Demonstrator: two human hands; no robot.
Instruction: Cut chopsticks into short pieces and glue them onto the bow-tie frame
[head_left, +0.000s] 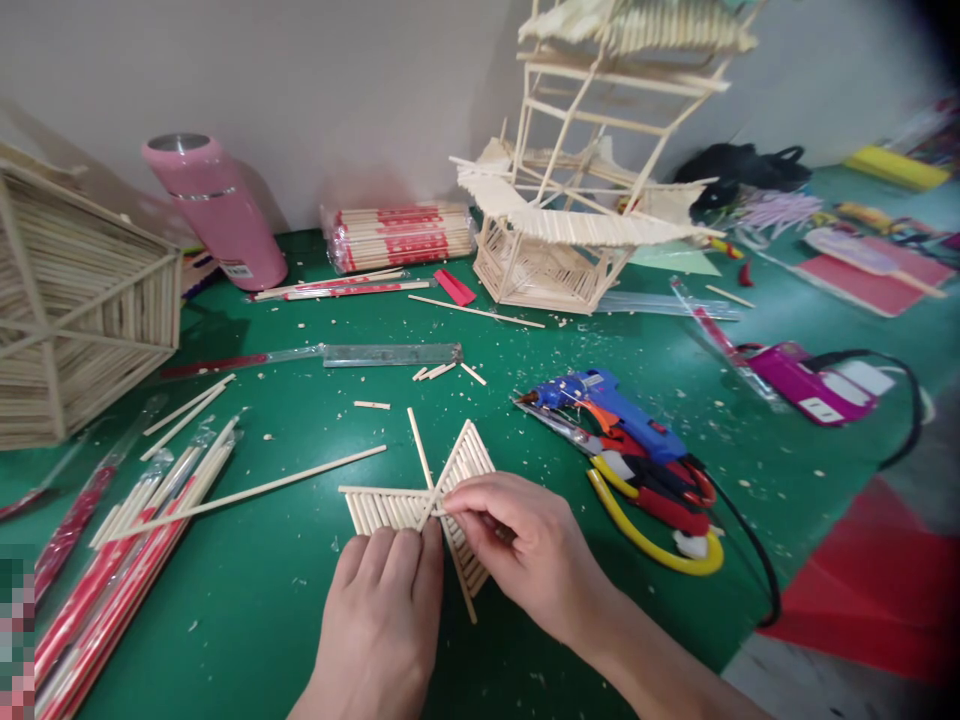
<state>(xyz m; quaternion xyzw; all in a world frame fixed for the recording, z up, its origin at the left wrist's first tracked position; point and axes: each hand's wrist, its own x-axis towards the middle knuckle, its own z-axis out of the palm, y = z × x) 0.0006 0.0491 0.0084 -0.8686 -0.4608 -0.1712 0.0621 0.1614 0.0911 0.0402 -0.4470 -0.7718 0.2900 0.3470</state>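
Near centre of the green mat (300,620), both hands work on a fan-shaped panel of glued sticks (420,505), made of wedge sections meeting at one middle point, lying flat on the mat. Left hand (382,610) comes in from the near edge, palm down, fingers together and pressed flat on the near-left wedge, fingertips right at the hub. Right hand (525,550) enters from the near right, wrist angled left, thumb and forefinger pinched together at the hub on what looks like a thin stick end; cannot tell exactly what sits between the tips. Other right fingers curl loosely over the right wedge. Judgement: the step looks like seating or lining up a piece at the joint, so the left hand should hold firm downward pressure to stop the panel sliding, while the right keeps its pinch light and low, close to the joint, so wedges do not splay or lift. Long single stick (255,490) lies left of the panel, apart. Blue glue gun (607,405) rests right of the panel, near, with yellow-handled pliers (652,520) beside it. Metal ruler (390,354) lies farther back. Stick-built tower model (577,200) stands far centre-right; pink flask (217,210) far left.
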